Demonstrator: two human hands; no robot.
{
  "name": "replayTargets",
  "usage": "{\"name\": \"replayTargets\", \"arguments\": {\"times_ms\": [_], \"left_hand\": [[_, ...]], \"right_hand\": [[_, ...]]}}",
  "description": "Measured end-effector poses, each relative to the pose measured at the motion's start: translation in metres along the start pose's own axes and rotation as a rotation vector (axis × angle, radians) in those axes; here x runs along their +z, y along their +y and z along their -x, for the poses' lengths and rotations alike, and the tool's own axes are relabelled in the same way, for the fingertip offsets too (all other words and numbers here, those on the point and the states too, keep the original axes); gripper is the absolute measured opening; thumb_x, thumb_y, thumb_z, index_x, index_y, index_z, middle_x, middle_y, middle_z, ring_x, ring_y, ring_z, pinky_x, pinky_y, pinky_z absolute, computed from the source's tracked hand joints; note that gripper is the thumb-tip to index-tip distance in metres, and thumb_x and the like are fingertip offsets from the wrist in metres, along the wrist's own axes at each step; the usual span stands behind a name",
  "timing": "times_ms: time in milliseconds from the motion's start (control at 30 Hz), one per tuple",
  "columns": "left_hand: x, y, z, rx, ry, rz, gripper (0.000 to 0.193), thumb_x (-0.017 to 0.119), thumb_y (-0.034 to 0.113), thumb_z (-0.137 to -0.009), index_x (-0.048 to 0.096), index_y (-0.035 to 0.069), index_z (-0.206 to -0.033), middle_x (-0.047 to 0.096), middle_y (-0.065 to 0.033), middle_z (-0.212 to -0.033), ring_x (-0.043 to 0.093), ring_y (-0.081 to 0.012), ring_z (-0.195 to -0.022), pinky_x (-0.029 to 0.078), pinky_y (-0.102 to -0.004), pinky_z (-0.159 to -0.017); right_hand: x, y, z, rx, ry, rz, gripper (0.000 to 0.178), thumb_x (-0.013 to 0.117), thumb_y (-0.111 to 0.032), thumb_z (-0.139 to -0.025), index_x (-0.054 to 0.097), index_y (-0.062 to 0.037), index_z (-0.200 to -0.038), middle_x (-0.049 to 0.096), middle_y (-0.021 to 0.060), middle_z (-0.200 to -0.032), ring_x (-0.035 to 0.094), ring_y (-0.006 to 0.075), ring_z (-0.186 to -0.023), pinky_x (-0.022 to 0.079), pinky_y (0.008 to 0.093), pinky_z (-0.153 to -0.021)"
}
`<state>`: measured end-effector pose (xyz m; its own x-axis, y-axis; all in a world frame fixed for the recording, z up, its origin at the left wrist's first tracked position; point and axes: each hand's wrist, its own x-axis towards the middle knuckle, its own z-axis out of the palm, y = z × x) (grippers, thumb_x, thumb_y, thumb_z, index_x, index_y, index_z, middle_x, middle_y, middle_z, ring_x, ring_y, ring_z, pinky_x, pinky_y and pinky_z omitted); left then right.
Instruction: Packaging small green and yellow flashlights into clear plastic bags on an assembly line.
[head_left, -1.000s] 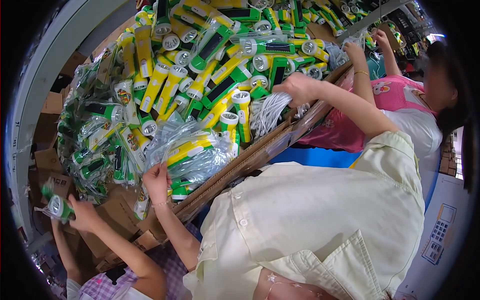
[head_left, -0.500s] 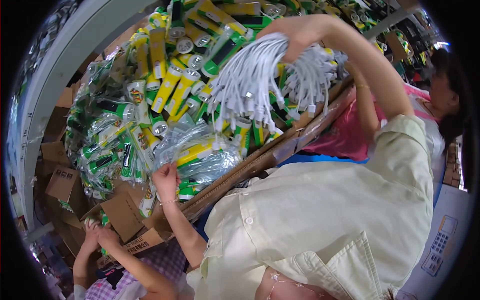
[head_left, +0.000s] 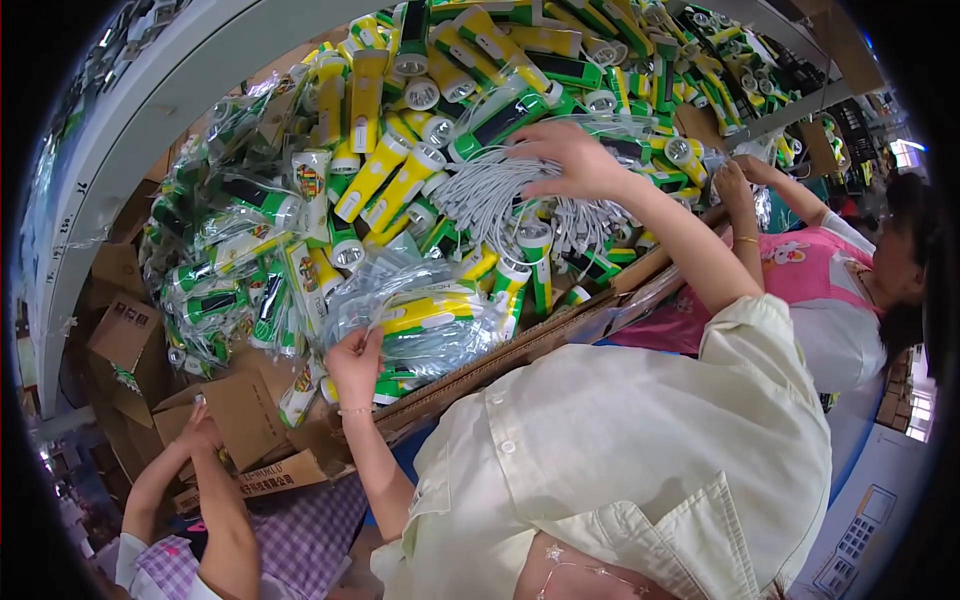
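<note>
My right hand (head_left: 575, 160) is over a bundle of white cables (head_left: 485, 195), its fingers spread and at most touching the top strands. That bundle rests on a heap of yellow and green flashlights (head_left: 405, 185). Closer to me, my left hand (head_left: 355, 368) pinches the edge of a stack of clear plastic bags (head_left: 365, 290). A yellow and green flashlight (head_left: 430, 308) lies on those bags, beside the left fingertips. Whether one bag or several are between the fingers cannot be seen.
Bagged flashlights (head_left: 225, 245) are piled at the left. A cardboard edge (head_left: 520, 345) runs between me and the heap. One co-worker's hands (head_left: 200, 430) are at an open carton (head_left: 240, 415) on the left; another's hands (head_left: 740, 175) work at the right. A grey metal frame (head_left: 130, 110) curves overhead.
My right hand has lowered the hanging cables onto the heap and its fingers have opened. My left hand has shifted slightly right with the view. The right co-worker's hands have come into sight.
</note>
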<state>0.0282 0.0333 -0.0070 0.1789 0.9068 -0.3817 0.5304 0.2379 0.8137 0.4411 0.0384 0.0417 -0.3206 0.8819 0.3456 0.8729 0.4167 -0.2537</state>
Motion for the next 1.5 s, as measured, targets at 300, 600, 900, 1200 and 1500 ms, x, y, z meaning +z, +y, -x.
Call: {"name": "replayTargets", "arguments": {"times_ms": [300, 600, 900, 1200, 1500], "left_hand": [[0.004, 0.001, 0.006, 0.001, 0.013, 0.047, 0.026, 0.062, 0.022, -0.087, 0.066, -0.002, -0.096, 0.054, -0.0007, -0.055, 0.048, -0.0061, -0.042, 0.035, -0.0205, -0.039], [0.006, 0.001, 0.009, 0.074, 0.122, 0.019, 0.025, 0.061, 0.021, -0.088, 0.066, -0.003, -0.09, 0.055, -0.0022, -0.054, 0.049, -0.0063, -0.042, 0.036, -0.0217, -0.039], [0.006, -0.009, -0.004, 0.168, 0.209, -0.23, 0.035, 0.062, 0.025, -0.087, 0.061, -0.002, -0.063, 0.05, -0.0011, -0.047, 0.045, -0.0068, -0.039, 0.034, -0.0246, -0.04], [0.01, -0.003, -0.013, 0.028, 0.147, -0.078, 0.035, 0.062, 0.027, -0.083, 0.061, -0.002, -0.064, 0.05, -0.01, -0.046, 0.046, -0.018, -0.04, 0.037, -0.0333, -0.045], [0.01, -0.002, -0.01, 0.013, 0.086, 0.041, 0.021, 0.062, 0.018, -0.083, 0.07, 0.0, -0.088, 0.052, -0.0042, -0.046, 0.049, -0.0081, -0.041, 0.038, -0.0294, -0.043]], "right_hand": [[0.037, -0.001, -0.079, 0.195, -0.076, 0.142, 0.01, 0.062, -0.017, -0.075, 0.068, -0.0106, -0.08, 0.065, 0.0055, -0.082, 0.064, 0.0268, -0.078, 0.051, 0.0369, -0.061], [0.049, 0.002, -0.093, 0.315, -0.563, 0.376, 0.01, 0.067, -0.018, -0.07, 0.068, -0.0091, -0.076, 0.066, 0.011, -0.077, 0.065, 0.0294, -0.075, 0.051, 0.0399, -0.064], [-0.05, -0.051, -0.075, 0.229, 0.044, 0.069, 0.008, 0.067, -0.012, -0.074, 0.065, -0.0074, -0.08, 0.064, 0.008, -0.076, 0.062, 0.0232, -0.066, 0.047, 0.0326, -0.059], [0.009, -0.177, -0.073, 0.353, 0.156, -1.385, 0.007, 0.061, 0.001, -0.083, 0.061, -0.001, -0.09, 0.064, 0.0054, -0.086, 0.063, 0.012, -0.077, 0.052, 0.0246, -0.07], [0.12, -0.153, -0.013, -0.187, -0.124, -0.128, 0.005, 0.06, -0.011, -0.074, 0.06, -0.0105, -0.08, 0.057, 0.0026, -0.089, 0.061, 0.0171, -0.079, 0.049, 0.031, -0.059]]}}
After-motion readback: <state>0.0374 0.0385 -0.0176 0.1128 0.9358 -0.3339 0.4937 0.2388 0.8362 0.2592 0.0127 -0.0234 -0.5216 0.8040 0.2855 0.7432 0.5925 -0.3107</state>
